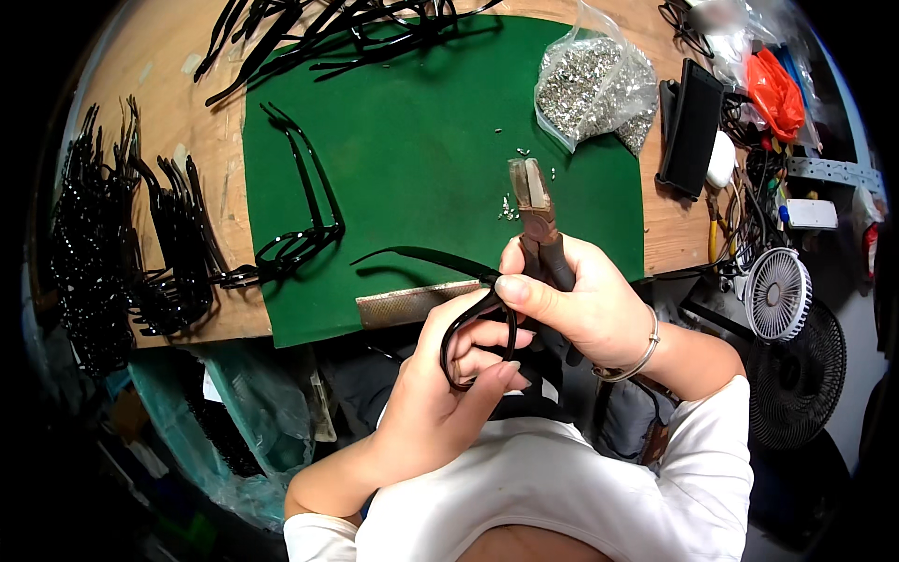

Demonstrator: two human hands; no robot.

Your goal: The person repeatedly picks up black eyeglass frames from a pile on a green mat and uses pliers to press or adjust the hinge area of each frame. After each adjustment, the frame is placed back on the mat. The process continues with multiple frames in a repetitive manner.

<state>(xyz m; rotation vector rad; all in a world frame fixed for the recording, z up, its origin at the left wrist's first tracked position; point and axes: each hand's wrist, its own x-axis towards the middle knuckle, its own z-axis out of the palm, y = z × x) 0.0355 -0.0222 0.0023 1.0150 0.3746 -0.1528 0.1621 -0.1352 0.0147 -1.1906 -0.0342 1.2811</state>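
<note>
My left hand (440,393) has its fingers curled round the rim of a black eyeglass frame (423,255), whose temple arm points left over the mat. My right hand (604,304) grips a pair of worn pliers (537,223), jaws pointing away from me, while its thumb presses the frame near the hinge. Part of the frame is hidden by my fingers. Under the temple arm, at the near edge of the green mat (403,150), lies a flat, rough metal strip (412,305). Tiny silvery metal pieces (508,208) are scattered beside the plier jaws.
A clear bag of small metal parts (595,89) sits at the far right of the mat. Black eyeglass frames (304,245) lie on its left, with stacks of more frames (89,234) beyond. A black phone (691,126) and white fan (777,295) are on the right.
</note>
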